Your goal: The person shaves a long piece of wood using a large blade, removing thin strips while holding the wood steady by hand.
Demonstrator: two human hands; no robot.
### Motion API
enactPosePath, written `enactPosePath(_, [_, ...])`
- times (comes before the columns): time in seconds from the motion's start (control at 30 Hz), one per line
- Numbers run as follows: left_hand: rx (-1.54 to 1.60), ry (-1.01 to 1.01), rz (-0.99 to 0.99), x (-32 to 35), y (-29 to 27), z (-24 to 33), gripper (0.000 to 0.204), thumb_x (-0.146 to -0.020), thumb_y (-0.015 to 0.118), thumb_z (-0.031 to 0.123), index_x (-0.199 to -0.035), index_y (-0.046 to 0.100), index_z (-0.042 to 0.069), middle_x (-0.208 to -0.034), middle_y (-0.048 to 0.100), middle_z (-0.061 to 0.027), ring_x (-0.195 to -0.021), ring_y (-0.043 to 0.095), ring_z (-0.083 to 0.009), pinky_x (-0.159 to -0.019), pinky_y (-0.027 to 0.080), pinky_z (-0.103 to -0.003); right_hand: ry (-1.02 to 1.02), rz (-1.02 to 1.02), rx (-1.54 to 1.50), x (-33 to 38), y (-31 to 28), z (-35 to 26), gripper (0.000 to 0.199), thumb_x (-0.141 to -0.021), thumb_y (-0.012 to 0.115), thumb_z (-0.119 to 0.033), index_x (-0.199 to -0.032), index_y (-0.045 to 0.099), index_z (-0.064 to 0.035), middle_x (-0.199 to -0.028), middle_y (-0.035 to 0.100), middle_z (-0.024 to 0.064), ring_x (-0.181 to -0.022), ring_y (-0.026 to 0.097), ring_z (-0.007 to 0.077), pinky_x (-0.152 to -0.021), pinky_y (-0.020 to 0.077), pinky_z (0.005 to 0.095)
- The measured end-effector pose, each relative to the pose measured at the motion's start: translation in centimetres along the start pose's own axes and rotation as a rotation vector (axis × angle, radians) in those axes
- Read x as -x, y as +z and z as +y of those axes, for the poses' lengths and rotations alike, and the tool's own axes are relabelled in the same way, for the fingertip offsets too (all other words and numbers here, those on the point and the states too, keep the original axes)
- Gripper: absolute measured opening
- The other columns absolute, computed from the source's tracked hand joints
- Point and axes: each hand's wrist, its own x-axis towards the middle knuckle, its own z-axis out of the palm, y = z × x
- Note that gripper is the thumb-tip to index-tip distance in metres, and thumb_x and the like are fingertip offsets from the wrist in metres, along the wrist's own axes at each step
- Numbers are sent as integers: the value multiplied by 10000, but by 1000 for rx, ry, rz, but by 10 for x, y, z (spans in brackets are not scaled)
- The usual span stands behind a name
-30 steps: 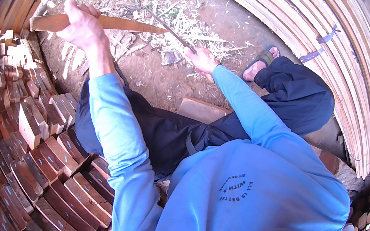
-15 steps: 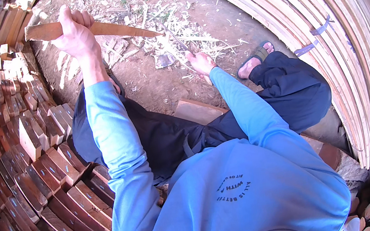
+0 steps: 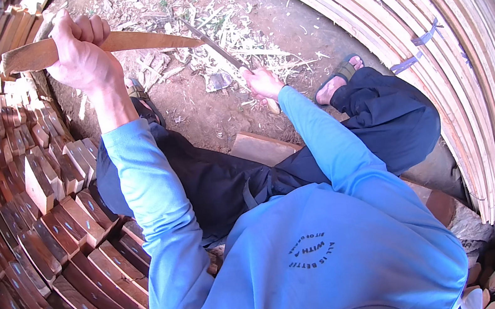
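Note:
My left hand (image 3: 81, 54), raised at the upper left, is closed round a long brown piece of wood (image 3: 140, 40). The wood narrows to a point on the right, and its broad end sticks out left of my fist. In my right hand (image 3: 262, 84), near the middle, is a long-bladed knife (image 3: 215, 48), gripped by its handle; a bit of the handle shows below my fingers. The blade slants up and left, its tip close to the wood's pointed end. Whether the two touch, I cannot tell.
Pale wood shavings (image 3: 231, 36) litter the dirt floor between my sandalled feet. Stacked dark wooden blocks (image 3: 77, 292) rise along my left. Long light strips (image 3: 406, 24), tied with bluish bands, curve along the right. A flat wooden block (image 3: 262, 147) lies between my legs.
My left hand has drawn the wood to the left and slightly toward me. The knife's blade has swung up and left, and my right hand has shifted slightly left.

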Motion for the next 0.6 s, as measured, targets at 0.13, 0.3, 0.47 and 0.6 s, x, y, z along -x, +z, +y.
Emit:
enactPosePath(0.13, [-17, 0, -9, 11, 1, 10, 443, -935, 583, 89, -599, 297, 124, -516, 244, 21, -456, 202, -90, -452, 201, -301, -21, 6, 209, 29, 13, -27, 659, -1003, 429, -538, -814, 639, 57, -585, 591, 128, -453, 593, 229, -518, 534, 391])
enactPosePath(0.3, [-106, -104, -28, 16, 2, 6, 446, -956, 499, 132, -627, 199, 148, -574, 151, 21, -531, 138, -117, -532, 192, -323, -16, 75, 215, 36, 33, -19, 659, -1008, 416, -517, -906, 652, 90, -639, 633, 165, -483, 621, 259, -564, 550, 423])
enactPosePath(0.47, [-124, -128, 0, 16, 7, 11, 451, -956, 508, 151, -622, 205, 151, -581, 142, 27, -536, 129, -116, -537, 181, -322, -22, 22, 284, 33, 32, -17, 686, -1003, 407, -526, -872, 683, 88, -735, 670, 241, -661, 687, 344, -710, 553, 461])
enactPosePath(0.6, [-112, -126, 5, 14, 18, 25, 466, -957, 531, 168, -624, 206, 155, -584, 130, 27, -550, 119, -110, -540, 161, -318, -94, 124, 312, 28, 42, -9, 673, -1005, 409, -517, -813, 662, 77, -644, 631, 217, -663, 685, 353, -740, 548, 466])
